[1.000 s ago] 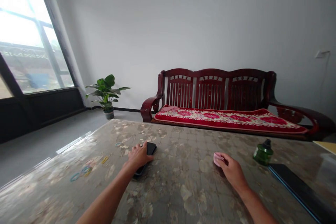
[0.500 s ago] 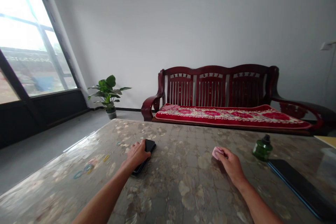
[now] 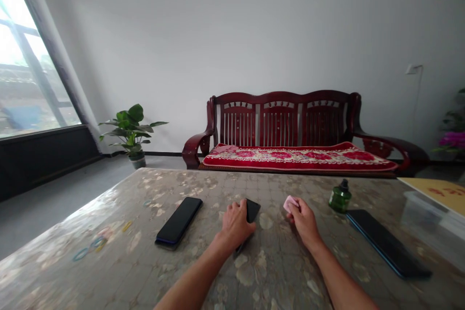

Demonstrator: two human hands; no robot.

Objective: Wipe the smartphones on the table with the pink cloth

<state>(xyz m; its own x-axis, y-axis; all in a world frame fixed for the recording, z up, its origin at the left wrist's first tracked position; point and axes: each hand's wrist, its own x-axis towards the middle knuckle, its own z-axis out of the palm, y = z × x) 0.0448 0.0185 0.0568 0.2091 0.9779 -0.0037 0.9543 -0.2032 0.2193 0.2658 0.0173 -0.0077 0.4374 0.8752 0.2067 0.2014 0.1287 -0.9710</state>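
My left hand (image 3: 235, 225) lies over a black phone (image 3: 251, 210) on the patterned table (image 3: 203, 271), fingers curled on its near end. A second black phone (image 3: 179, 220) lies flat to the left of it, untouched. My right hand (image 3: 303, 218) pinches a small pink pad (image 3: 290, 202) just above the tabletop, a short way right of the covered phone. A small green bottle (image 3: 340, 197) with a black cap stands right of that hand.
A third dark phone (image 3: 385, 249) lies at the right. A clear box with a yellow lid (image 3: 432, 203) sits at the right edge. Coloured rubber bands (image 3: 90, 247) lie at the left. Beyond the table are a wooden bench (image 3: 290, 145) and a potted plant (image 3: 131, 131).
My left hand has slid a black phone to the right, close to my right hand, and a second phone is left uncovered where it was. The view has turned right.
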